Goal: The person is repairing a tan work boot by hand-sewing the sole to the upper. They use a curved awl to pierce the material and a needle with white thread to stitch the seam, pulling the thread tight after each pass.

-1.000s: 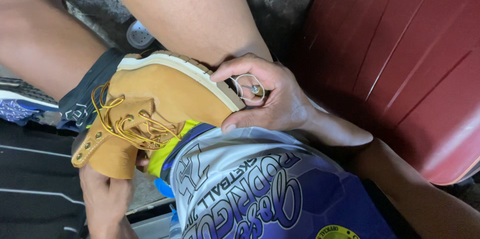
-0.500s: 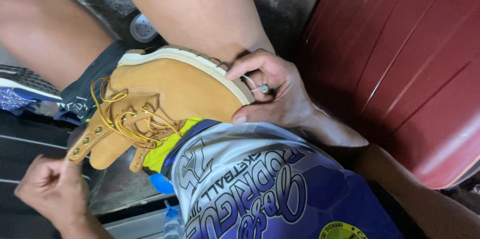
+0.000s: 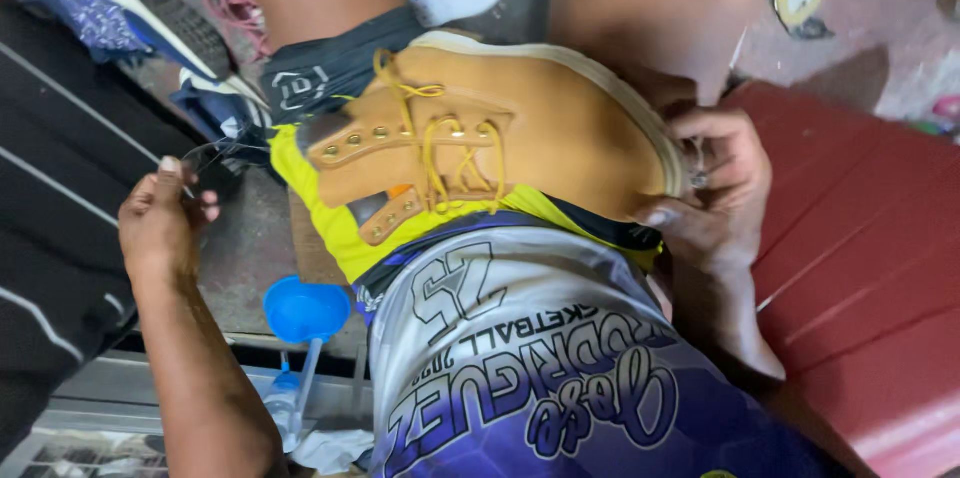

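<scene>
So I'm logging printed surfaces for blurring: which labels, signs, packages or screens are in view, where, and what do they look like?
Printed lettering on the white-and-purple sports shorts: across the lap, below the tan leather boot; dark blue curved letters and numerals, upside down.
Small pale logo on the black sock cuff: left of the boot's collar; rounded outline.
No packages, signs or screens.

1. My 2 forearms are bare, with no sleeves, watch or gloves in view.
2. My right hand [image 3: 715, 198] wears 1 silver ring [image 3: 699, 179] on a finger.
3. My left hand [image 3: 160, 223] has no ring; its thumbnail is short and pale.
4. My shorts [image 3: 540, 368] are glossy sports fabric, white fading to blue and purple, with large dark lettering and a faint hexagon pattern.
5. The hem [image 3: 340, 228] of the shorts is bright yellow with a dark blue band.
</scene>
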